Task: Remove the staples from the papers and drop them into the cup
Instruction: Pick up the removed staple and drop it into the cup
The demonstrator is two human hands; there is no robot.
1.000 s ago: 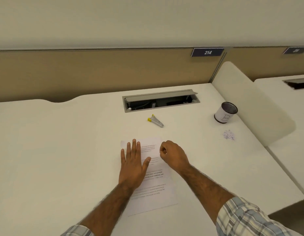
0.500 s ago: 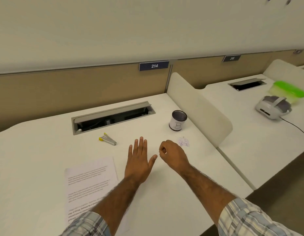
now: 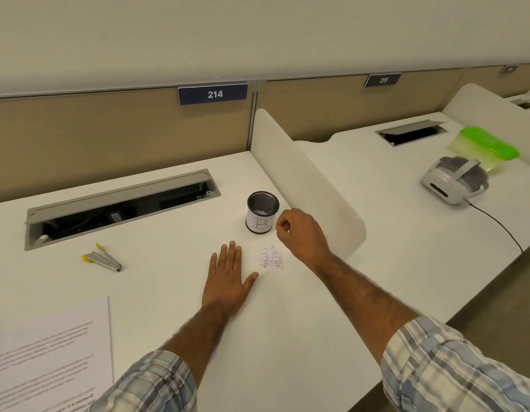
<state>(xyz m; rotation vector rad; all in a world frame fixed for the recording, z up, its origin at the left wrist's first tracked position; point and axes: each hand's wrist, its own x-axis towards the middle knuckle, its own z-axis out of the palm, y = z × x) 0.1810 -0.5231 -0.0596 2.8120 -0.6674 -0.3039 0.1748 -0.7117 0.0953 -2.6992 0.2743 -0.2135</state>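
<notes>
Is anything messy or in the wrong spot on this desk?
Yes. A little heap of tiny bits, likely pulled staples, lies on the desk in front of the mesh cup instead of inside it. Nothing else looks odd.

The black mesh cup (image 3: 261, 217), with a white label marked B, stands upright at the far right. A small heap of staples (image 3: 270, 257) lies just on its near side. The printed white papers (image 3: 49, 352) lie flat at the near left. The grey, yellow-tipped staple remover (image 3: 104, 259) lies between them, further left.
</notes>
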